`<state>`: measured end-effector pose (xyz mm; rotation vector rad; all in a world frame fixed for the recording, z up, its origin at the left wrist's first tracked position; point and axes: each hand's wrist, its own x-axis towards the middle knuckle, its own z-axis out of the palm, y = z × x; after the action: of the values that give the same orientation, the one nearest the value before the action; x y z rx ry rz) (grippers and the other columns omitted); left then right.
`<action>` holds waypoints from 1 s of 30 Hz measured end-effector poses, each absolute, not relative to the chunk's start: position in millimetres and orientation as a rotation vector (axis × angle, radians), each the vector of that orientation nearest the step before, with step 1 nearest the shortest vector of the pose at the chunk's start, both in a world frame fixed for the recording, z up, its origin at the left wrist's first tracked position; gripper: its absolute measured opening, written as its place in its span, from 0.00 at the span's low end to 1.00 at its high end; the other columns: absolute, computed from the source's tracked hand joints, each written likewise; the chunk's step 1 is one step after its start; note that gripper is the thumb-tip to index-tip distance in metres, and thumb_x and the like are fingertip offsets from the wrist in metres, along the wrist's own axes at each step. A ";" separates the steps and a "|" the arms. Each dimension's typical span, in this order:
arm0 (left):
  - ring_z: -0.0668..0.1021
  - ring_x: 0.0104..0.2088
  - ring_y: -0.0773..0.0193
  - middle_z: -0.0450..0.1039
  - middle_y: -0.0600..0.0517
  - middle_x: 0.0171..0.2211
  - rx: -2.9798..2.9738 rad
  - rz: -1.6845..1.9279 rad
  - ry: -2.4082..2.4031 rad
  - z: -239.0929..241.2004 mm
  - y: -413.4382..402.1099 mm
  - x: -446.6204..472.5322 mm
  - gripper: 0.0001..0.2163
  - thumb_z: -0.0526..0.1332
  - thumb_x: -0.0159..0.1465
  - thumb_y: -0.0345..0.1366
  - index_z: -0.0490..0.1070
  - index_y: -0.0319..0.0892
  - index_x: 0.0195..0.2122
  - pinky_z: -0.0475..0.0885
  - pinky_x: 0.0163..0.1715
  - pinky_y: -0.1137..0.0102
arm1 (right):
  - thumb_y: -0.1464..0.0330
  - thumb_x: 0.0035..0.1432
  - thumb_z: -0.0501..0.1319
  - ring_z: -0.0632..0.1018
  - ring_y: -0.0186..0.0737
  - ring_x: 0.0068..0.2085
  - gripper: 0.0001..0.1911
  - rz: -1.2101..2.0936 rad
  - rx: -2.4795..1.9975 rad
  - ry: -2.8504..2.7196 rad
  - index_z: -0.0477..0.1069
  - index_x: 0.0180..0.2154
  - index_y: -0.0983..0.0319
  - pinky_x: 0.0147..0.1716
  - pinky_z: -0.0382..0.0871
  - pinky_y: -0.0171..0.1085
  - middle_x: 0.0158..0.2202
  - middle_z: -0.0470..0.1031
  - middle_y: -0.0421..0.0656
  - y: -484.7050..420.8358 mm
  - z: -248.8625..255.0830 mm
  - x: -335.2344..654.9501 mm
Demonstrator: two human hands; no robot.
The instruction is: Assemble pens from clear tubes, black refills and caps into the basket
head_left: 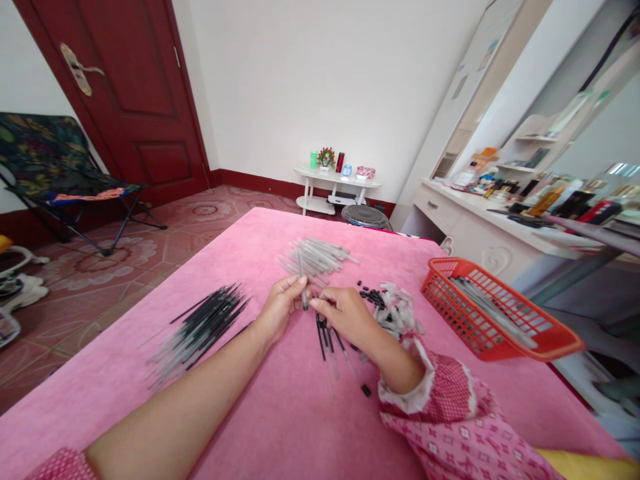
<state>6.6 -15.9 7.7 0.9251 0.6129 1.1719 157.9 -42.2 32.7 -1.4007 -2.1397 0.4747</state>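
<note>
- Pen barrel (305,297), one, grey: mid-worktop (270,413), in the left hand (280,301), grip closed about it. Probably light, stiff, slippery; best taken mid-length.
- Right hand (346,312), one: beside the barrel's near end, fingers bent; contents of grip cannot be told.
- Black rods (327,339), several: just near of right hand; probably slender, bendable; best pinched mid-shaft.
- Grey barrels (320,257), one pile: far.
</note>
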 end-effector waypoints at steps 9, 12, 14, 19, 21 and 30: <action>0.64 0.18 0.72 0.61 0.56 0.18 1.004 1.163 0.590 9.5 -16.2 5.8 0.13 0.58 0.59 0.43 0.70 0.37 0.28 0.59 0.20 0.74 | 0.61 0.57 0.55 0.66 0.31 0.23 0.16 0.451 -1.410 -2.145 0.69 0.23 0.63 0.23 0.51 0.30 0.20 0.69 0.39 -43.6 34.8 157.4; 0.63 0.18 0.72 0.59 0.57 0.17 1.007 1.161 0.575 8.9 -15.7 6.6 0.13 0.58 0.59 0.43 0.69 0.37 0.27 0.58 0.21 0.74 | 0.62 0.57 0.55 0.65 0.31 0.23 0.15 0.433 -1.410 -2.173 0.70 0.23 0.63 0.22 0.50 0.30 0.19 0.68 0.38 -44.4 36.4 156.5; 0.63 0.18 0.72 0.60 0.57 0.17 1.007 1.161 0.575 8.2 -15.4 7.0 0.13 0.58 0.59 0.43 0.69 0.37 0.26 0.58 0.21 0.74 | 0.63 0.57 0.56 0.65 0.31 0.23 0.14 0.423 -1.411 -2.188 0.71 0.24 0.63 0.23 0.50 0.30 0.19 0.68 0.38 -44.5 36.2 156.4; 0.63 0.18 0.72 0.60 0.56 0.17 1.006 1.142 0.601 9.2 -16.3 6.9 0.16 0.59 0.56 0.46 0.66 0.38 0.22 0.58 0.21 0.74 | 0.63 0.57 0.56 0.66 0.31 0.23 0.14 0.411 -1.399 -2.201 0.72 0.25 0.63 0.23 0.50 0.30 0.20 0.68 0.38 -43.9 34.1 157.3; 0.63 0.18 0.72 0.60 0.56 0.18 1.012 1.139 0.610 10.2 -16.8 6.8 0.16 0.59 0.56 0.46 0.66 0.38 0.22 0.58 0.20 0.75 | 0.63 0.57 0.56 0.66 0.31 0.23 0.13 0.412 -1.392 -2.201 0.72 0.26 0.63 0.23 0.50 0.30 0.20 0.68 0.38 -43.7 33.8 157.4; 0.63 0.18 0.72 0.61 0.55 0.18 1.027 1.150 0.623 9.0 -16.7 8.1 0.16 0.60 0.56 0.46 0.66 0.38 0.20 0.57 0.20 0.75 | 0.63 0.57 0.56 0.66 0.31 0.24 0.13 0.420 -1.383 -2.206 0.72 0.26 0.62 0.23 0.50 0.30 0.20 0.67 0.38 -42.4 32.2 157.2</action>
<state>8.1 -16.7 9.0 1.0274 0.6231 1.1496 157.2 -42.4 32.2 -1.3829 -2.2056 0.4200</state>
